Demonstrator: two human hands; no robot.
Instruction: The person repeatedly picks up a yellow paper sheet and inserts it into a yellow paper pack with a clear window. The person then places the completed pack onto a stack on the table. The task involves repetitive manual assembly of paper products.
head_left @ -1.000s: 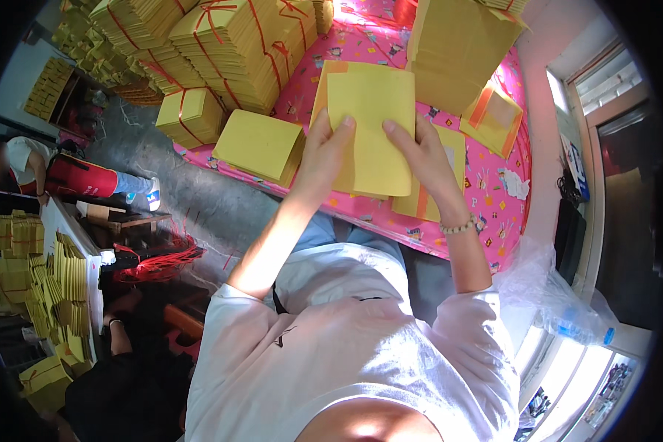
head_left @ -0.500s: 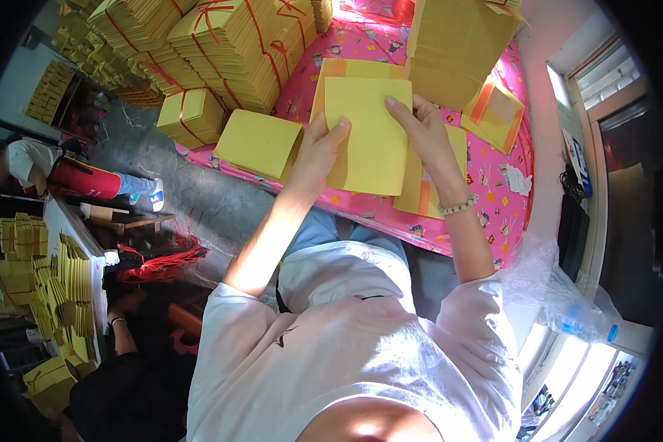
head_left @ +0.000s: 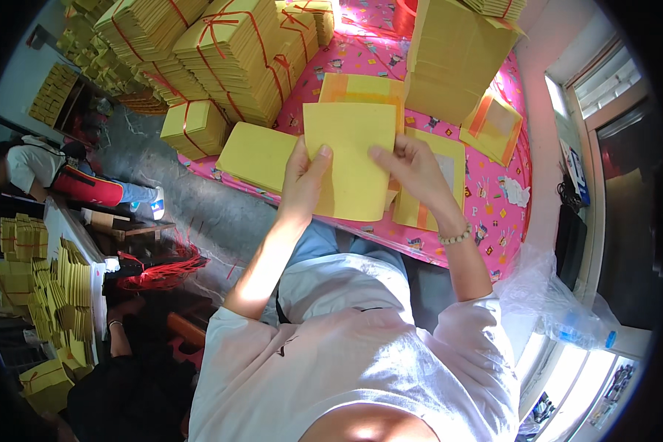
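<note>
Taking the middle of what I hold as the centre of the clock, the biggest thing around me is the pink-covered bench [head_left: 482, 210], its cartoon-printed cloth spreading from 12 round to 4 o'clock. At 10 o'clock rise the tall bundles [head_left: 225, 70] of yellow envelopes, bound in red string; they stand high, and if a string gave or someone knocked them, the top ones could topple. Between 1 and 2 o'clock stands a big yellow board [head_left: 449, 74], upright and tilted a little; a bump from my right arm could bring it down.

At 9 o'clock lies a loose pile [head_left: 254, 158], no string that I can see on it, so a brush from my left elbow could fan it out. At 3 o'clock an orange-striped envelope [head_left: 446, 188] lies flat, and at 12 another, the orange-edged envelope [head_left: 365, 87], shows from behind my own.

The yellow envelope [head_left: 350, 162] is in front of me, over the bench's near edge. My left hand [head_left: 302, 180] pinches its 9 o'clock side, thumb on the face; my right hand [head_left: 414, 166] does the same at 3 o'clock. Whether it is one piece or several I cannot tell; if several, a slack thumb could let them slide apart, and squeezing inward could buckle the face.
</note>
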